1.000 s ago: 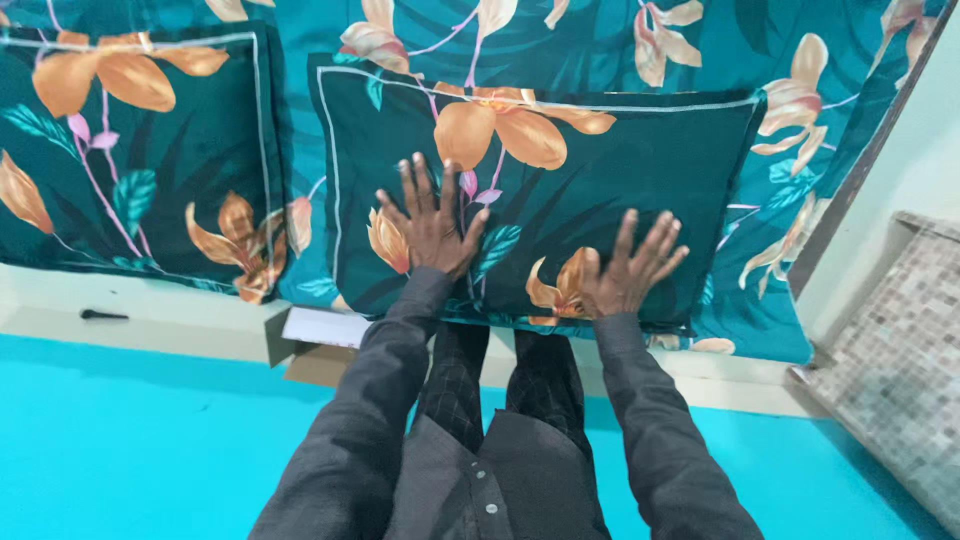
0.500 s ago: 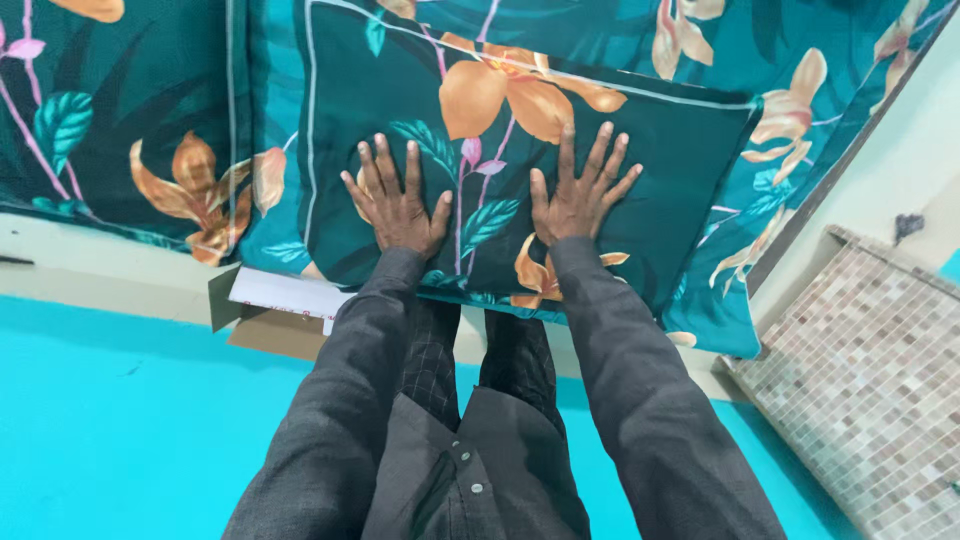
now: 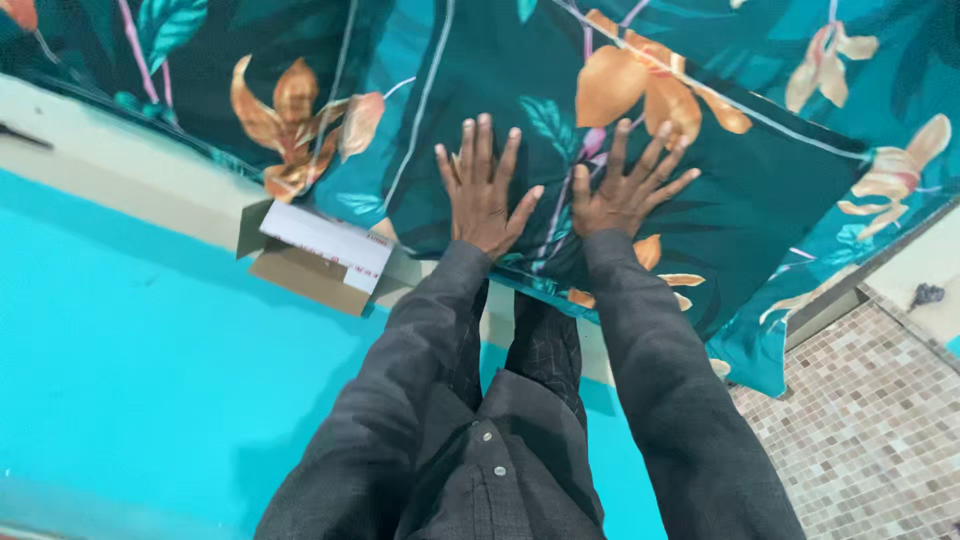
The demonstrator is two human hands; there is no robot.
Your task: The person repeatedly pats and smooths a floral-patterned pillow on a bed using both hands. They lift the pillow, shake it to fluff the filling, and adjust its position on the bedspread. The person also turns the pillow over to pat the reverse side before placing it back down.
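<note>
We see the bed sheet [image 3: 800, 60], teal with orange flowers, spreading beyond our fingertips and off to both sides. On it lies the dark green pillow [image 3: 760, 190], patterned with orange blossoms and edged with a pale line; it sits directly under our fingers, its near edge just behind our wrists. A second pillow [image 3: 250, 60] of the same print lies well out past the little finger of our left hand, apart from it. Below the bed, the bright turquoise floor [image 3: 130, 380] runs behind our wrists, and a patch of small mosaic tiles [image 3: 870, 420] lies out beyond the right forearm. A flattened cardboard box [image 3: 320, 250] with a white flap rests near the bed's edge, just outside our left wrist.

Our left hand [image 3: 482, 195] lies flat on the pillow, fingers spread wide, holding nothing. Our right hand [image 3: 620, 190] lies flat beside it, fingers likewise fanned wide, holding nothing. The two thumbs are near one another but apart.
</note>
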